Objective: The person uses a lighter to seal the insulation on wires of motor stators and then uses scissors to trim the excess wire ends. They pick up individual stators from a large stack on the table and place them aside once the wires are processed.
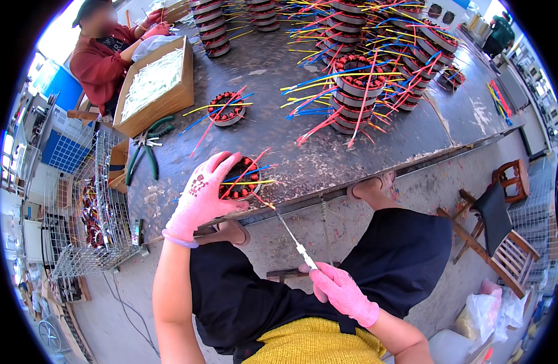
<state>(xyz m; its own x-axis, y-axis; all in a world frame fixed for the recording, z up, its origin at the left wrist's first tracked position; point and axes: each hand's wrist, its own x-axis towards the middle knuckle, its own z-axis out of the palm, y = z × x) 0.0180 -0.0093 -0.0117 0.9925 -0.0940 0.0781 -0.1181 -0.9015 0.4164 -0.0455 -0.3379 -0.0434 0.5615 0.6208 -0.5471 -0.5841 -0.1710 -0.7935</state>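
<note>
My left hand, in a pink glove, curls round a small motor stator at the table's front edge. This stator is a grey ring with red windings inside and red, blue and yellow wires sticking out. One red wire points toward my right hand, also pink-gloved, which grips a thin grey rod with a white handle. The rod's far tip lies at that wire's end; whether they touch I cannot tell. Beyond my left hand, another stator lies flat on the table.
Stacks of wired stators stand across the dark table. At the left are green-handled pliers and a cardboard box of white pieces. A co-worker sits behind the box. A wire basket and a wooden chair flank me.
</note>
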